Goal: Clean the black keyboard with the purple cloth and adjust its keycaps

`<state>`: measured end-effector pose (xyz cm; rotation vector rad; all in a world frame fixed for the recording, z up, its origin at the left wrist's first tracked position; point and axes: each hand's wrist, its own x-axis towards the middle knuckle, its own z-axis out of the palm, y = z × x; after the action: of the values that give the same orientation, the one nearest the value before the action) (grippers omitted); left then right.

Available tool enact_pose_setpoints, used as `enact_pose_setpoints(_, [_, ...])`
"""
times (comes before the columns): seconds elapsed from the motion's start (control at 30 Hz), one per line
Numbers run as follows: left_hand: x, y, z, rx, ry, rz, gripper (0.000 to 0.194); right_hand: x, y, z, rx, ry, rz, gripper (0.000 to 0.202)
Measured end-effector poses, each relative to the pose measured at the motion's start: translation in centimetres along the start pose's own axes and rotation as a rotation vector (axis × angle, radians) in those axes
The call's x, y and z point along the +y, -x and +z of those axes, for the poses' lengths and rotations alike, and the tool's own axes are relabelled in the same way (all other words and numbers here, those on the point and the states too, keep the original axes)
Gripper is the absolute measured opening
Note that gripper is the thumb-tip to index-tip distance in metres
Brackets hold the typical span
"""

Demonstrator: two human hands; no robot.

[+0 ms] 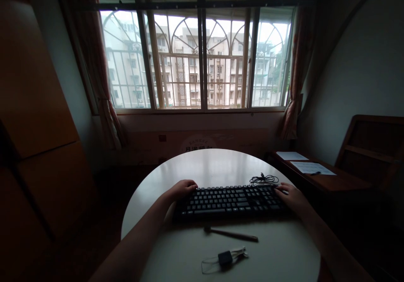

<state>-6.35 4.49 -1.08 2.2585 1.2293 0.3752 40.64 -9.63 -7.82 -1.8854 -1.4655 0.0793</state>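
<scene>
A black full-size keyboard (232, 200) lies on the white round table (202, 164). My left hand (183, 188) grips its upper left end, fingers closed over the edge. At the opposite end, my right hand (292, 195) holds the keyboard's right side, fingertips at the upper right corner. A coiled black cable (264, 179) rests just behind the keyboard. In front lies a slim brush-like stick with a dark head (232, 233). Nearer to me is a small dark block with thin wire loops (225, 258) and a whitish end, its kind unclear.
To the right, a wooden bench (344, 181) carries paper sheets (312, 168) and a dark pen (315, 173). A wooden cabinet (38, 118) stands at the left. Beyond the table are a barred window (202, 63) and tied curtains (292, 105).
</scene>
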Motion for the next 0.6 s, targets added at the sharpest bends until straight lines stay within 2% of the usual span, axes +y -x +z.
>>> enact_pose_setpoints(0.6, [0.2, 0.1, 0.0, -0.001, -0.003, 0.013, 0.042, -1.0, 0.4, -0.6, 0.039, 0.068, -0.041, 0.035])
